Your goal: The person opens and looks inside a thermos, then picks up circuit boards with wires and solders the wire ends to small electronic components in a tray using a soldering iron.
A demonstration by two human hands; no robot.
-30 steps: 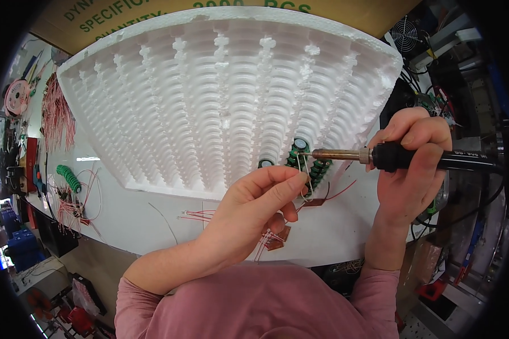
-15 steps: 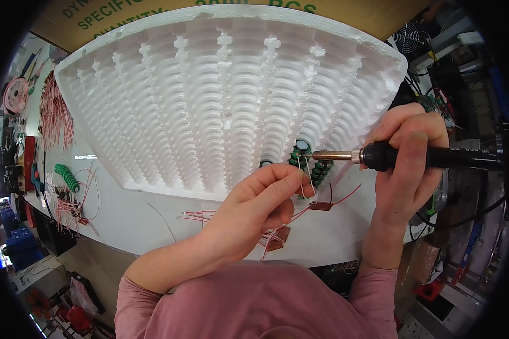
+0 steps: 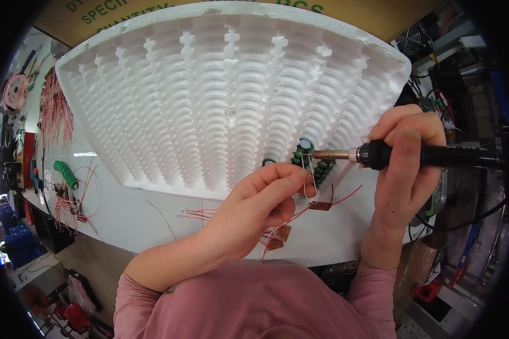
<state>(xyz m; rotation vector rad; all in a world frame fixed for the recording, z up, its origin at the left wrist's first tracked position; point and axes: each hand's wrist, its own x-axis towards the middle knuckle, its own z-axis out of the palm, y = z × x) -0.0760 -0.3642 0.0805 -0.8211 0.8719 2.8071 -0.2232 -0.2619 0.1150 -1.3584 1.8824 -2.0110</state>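
Note:
My right hand [image 3: 410, 152] is wrapped round the black handle of a soldering iron [image 3: 387, 155], whose metal barrel points left. Its tip meets a small green circuit board assembly [image 3: 303, 152] with a round, grey-topped part, set in a row of the white foam tray [image 3: 232, 113]. Thin white wires [image 3: 314, 183] hang from that assembly. Just below it, my left hand [image 3: 266, 195] is closed in a pinch on a white wire; its fingertips partly hide the hold. More green assemblies [image 3: 324, 168] sit in the tray beside the tip.
Small brown boards [image 3: 277, 238] with red and white wires lie on the white table [image 3: 345, 237] below the tray. At left are a green coiled piece [image 3: 67, 176], a bundle of red wires [image 3: 55, 113] and a wire spool [image 3: 16, 93]. A cardboard box [image 3: 152, 14] stands behind.
The tray and the green assemblies appear slightly farther right in the view. Both hands keep their holds, and the iron's tip stays at the same assembly.

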